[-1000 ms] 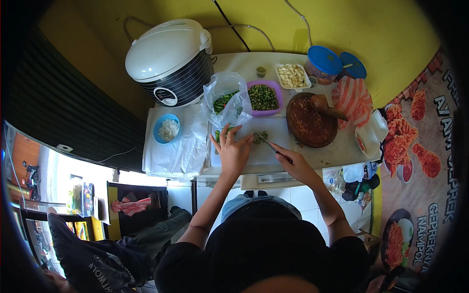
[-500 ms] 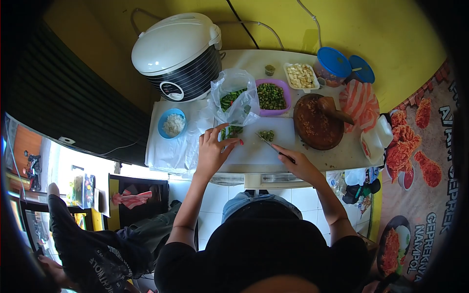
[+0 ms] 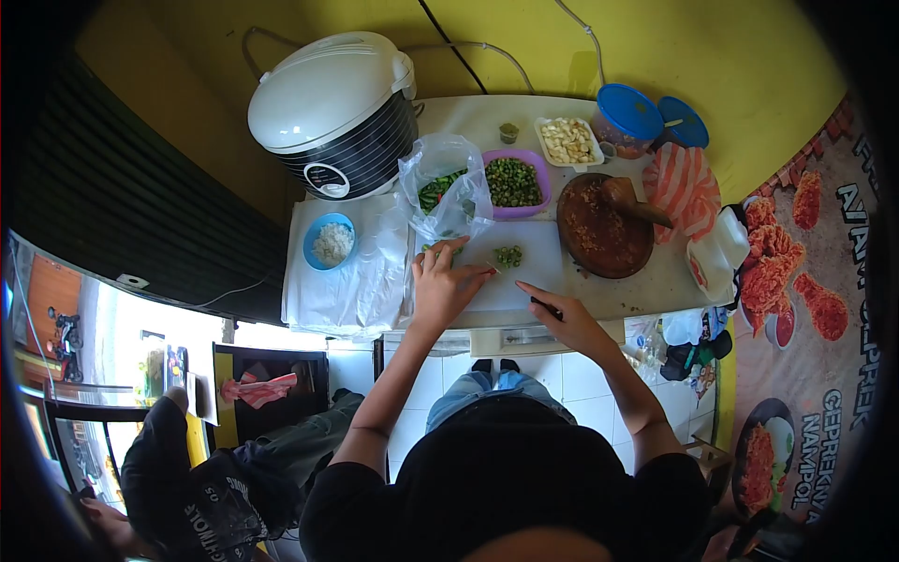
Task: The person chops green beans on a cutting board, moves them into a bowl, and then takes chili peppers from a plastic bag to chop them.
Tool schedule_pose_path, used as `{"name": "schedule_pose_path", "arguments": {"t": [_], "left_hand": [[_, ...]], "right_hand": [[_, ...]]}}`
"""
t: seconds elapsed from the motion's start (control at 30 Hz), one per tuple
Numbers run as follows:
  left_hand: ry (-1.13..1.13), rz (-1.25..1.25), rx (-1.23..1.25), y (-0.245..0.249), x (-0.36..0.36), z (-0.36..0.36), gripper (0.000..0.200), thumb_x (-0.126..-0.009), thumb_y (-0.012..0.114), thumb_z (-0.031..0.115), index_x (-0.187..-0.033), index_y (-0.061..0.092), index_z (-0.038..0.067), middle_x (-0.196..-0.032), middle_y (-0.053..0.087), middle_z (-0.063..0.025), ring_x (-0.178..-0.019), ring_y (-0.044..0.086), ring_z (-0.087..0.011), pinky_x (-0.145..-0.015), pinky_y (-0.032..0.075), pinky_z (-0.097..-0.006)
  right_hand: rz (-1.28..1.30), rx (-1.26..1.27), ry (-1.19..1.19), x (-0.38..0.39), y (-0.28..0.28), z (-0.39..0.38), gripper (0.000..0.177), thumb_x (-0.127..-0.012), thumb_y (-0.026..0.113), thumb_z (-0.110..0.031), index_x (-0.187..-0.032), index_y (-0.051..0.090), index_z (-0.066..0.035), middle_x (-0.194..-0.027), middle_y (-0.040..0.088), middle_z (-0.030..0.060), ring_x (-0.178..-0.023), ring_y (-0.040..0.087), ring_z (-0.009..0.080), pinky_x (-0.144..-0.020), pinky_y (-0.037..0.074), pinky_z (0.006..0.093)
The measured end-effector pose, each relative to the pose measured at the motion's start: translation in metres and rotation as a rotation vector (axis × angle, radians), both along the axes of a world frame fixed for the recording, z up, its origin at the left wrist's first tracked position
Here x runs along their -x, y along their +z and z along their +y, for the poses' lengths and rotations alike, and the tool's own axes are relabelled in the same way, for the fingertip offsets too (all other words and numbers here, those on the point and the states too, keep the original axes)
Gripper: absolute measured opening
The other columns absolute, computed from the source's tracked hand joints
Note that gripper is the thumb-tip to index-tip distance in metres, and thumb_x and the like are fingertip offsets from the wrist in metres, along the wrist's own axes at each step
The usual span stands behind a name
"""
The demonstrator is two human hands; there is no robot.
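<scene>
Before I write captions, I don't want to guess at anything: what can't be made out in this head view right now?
All in the head view:
- Rice cooker contents: hidden by the closed lid.
- Knife: the right hand covers part of its handle; the blade is too faint to trace.
- Whatever lies beneath the left hand: covered by it.
- The other person: partly cut off by the bottom edge.

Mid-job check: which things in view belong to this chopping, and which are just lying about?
Likely in the job: knife in the right hand, cutting board, chopped green pieces, clear bag of greens, purple tub of chopped greens.

Apparently just lying about: rice cooker, blue bowl of rice, mortar and pestle, striped plastic bag, foam box.
</scene>
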State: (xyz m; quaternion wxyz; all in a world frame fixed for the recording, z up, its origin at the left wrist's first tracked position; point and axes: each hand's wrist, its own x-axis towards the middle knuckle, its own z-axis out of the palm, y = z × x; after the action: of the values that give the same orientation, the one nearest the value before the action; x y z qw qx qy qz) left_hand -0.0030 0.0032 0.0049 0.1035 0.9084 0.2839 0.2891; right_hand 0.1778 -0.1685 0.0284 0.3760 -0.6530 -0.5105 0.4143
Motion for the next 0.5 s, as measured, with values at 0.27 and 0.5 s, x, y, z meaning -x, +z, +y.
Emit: {"name": "schedule_pose_path", "arguments": {"t": [0.27,0.5], "left_hand": [[0.075,-0.175,0.1,-0.012,-0.007,-0.011,0.012,-0.072,0.082,0.03,-0.083,0.081,0.023,-0.127,0.059,-0.0015,-0.123,0.049,-0.0268,-0.103,0.03,-0.0455],[0.077,-0.18,0.099,-0.014,-0.006,-0.01,0.013,-0.072,0.083,0.03,-0.083,0.081,0.023,-0.127,0.059,-0.0016,-0.123,0.049,-0.0267,-0.104,0.03,-0.0452]], "right_hand": [[-0.082,0.084,-0.055,0.009,-0.001,-0.005,0.046,-0.1,0.055,-0.019,-0.145,0.048,-0.027,-0.105,0.069,0.0167,-0.073,0.054,0.0166,-0.079,0.049,0.0303],[-0.166,-0.079,-0.07,0.011,-0.015,-0.007,0.046,-0.1,0.055,-0.019,-0.144,0.049,-0.029,-0.085,0.064,0.0163,-0.063,0.046,0.017,-0.07,0.048,0.0295]]}}
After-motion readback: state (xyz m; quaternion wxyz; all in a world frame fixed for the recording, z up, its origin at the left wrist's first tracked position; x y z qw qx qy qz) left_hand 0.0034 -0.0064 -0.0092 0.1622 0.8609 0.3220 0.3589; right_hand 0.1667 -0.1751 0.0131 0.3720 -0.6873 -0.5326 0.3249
